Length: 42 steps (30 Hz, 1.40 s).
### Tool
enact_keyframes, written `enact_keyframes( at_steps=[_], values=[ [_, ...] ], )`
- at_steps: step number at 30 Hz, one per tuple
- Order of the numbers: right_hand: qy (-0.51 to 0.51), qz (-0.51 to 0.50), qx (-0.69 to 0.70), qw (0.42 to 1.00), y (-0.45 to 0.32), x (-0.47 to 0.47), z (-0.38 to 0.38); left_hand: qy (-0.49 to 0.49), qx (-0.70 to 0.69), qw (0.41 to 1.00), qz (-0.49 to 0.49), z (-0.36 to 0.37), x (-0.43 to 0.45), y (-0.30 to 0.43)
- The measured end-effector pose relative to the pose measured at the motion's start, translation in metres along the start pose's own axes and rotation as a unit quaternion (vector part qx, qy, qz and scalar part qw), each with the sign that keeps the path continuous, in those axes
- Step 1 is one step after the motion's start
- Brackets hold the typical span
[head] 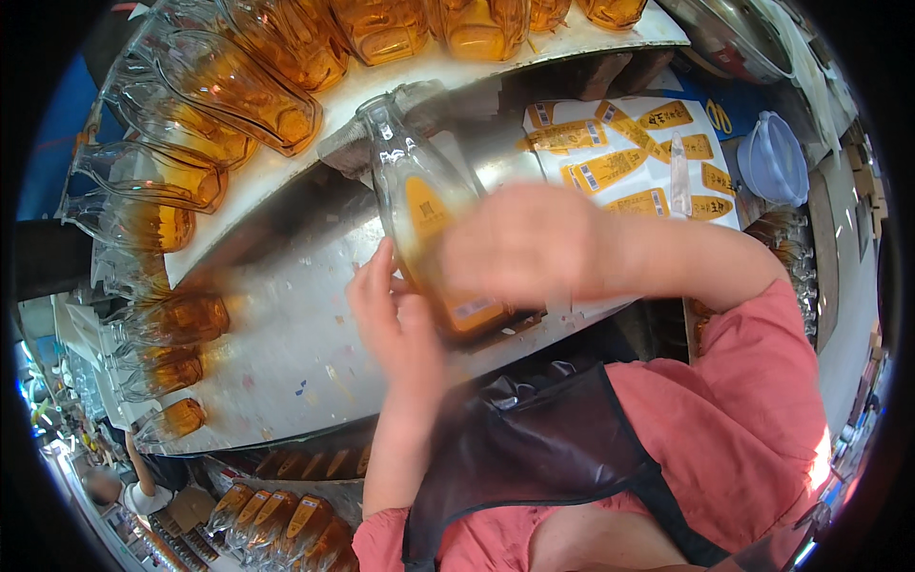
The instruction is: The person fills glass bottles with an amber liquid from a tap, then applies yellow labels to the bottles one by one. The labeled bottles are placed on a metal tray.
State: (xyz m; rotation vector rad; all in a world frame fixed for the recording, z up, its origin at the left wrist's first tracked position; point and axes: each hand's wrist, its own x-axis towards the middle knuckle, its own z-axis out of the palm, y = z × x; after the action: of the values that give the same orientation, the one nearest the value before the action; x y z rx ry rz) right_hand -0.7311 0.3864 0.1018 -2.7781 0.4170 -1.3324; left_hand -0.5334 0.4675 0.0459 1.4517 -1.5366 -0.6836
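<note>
Before me a clear glass bottle (400, 161) lies tilted, its neck against a grey cloth-wrapped rest (350, 150). Amber liquid seems to fill its lower part. It bears a yellow label (423, 207) with writing, and more yellow with a printed code shows near its base. The fingers of my left hand (400, 322) hold the bottle's left side. My right hand (522, 243) is across the bottle's front and blurred by motion. It covers the middle of the bottle, and its fingertips cannot be made out.
Amber-filled bottles (243, 93) line the far ledge; others (182, 318) stand at the table's left. At right lie a sheet of yellow labels (607, 168), a flat blade (680, 175), yellow-handled scissors (718, 116) and a blue bucket (773, 161). Labelled bottles (286, 518) stand below left, near another person (146, 493).
</note>
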Motion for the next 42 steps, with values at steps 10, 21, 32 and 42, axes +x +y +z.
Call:
enact_keyframes(
  at_steps=[10,21,32,42],
  values=[
    [-0.016,0.106,0.003,0.994,-0.014,-0.025,0.001,0.012,-0.153,0.987,-0.044,0.000,-0.005,-0.012],
    [-0.002,0.084,0.029,0.996,-0.032,-0.055,-0.015,-0.015,-0.171,0.982,-0.080,0.000,-0.007,-0.002],
    [-0.043,0.162,0.099,0.981,-0.037,-0.047,0.004,-0.038,-0.262,0.963,-0.044,0.000,-0.015,-0.020],
    [-0.048,-0.021,0.068,0.996,-0.009,0.022,0.000,0.008,-0.081,0.997,-0.008,0.015,-0.019,-0.019]
  ],
)
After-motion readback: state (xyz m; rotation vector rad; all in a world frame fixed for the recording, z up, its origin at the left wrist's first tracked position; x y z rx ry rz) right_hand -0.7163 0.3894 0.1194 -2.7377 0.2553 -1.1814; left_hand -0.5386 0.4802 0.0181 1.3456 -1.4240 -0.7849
